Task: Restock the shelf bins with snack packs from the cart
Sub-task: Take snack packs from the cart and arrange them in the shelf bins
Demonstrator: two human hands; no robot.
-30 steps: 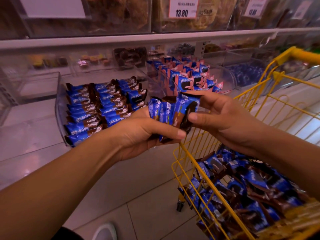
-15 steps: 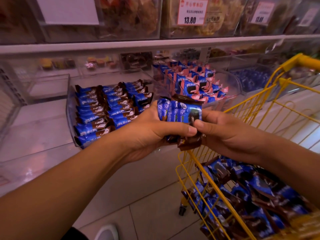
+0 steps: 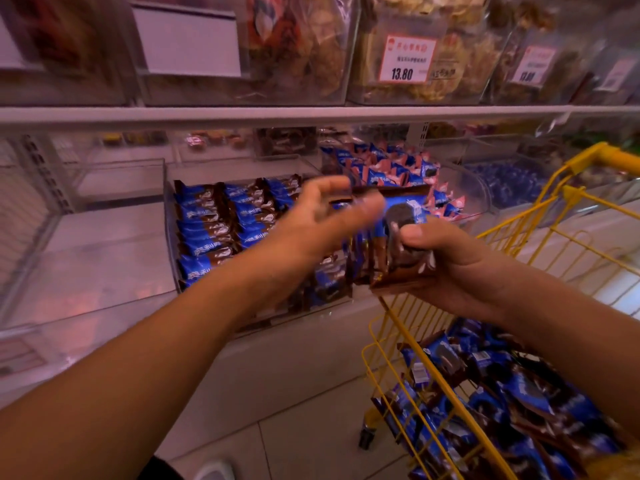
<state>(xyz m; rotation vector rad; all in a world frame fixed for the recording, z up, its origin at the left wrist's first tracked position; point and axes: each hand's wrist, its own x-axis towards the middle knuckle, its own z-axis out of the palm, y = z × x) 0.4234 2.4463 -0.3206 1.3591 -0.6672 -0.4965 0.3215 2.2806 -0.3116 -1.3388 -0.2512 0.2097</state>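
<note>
My right hand (image 3: 453, 265) grips a stack of blue and brown snack packs (image 3: 398, 233) by its lower right end, in front of the shelf. Blurred by motion, my left hand (image 3: 322, 216) is at the stack's left side with thumb and fingers spread; I cannot tell if it touches the packs. Behind my hands a clear shelf bin (image 3: 168, 216) holds neat rows of the same packs (image 3: 221, 223). The yellow cart (image 3: 571, 195) at the right carries a loose heap of these packs (image 3: 502, 396).
A second clear bin holds blue and pink packs (image 3: 388, 164) behind the stack. An empty clear bin (image 3: 114, 178) stands at the left. The upper shelf (image 3: 311, 114) carries bagged snacks and price tags (image 3: 407, 60). Pale floor tiles lie below.
My left hand has let go of the stack and opened; my right hand now holds the stack alone. The view has moved closer to the shelf.
</note>
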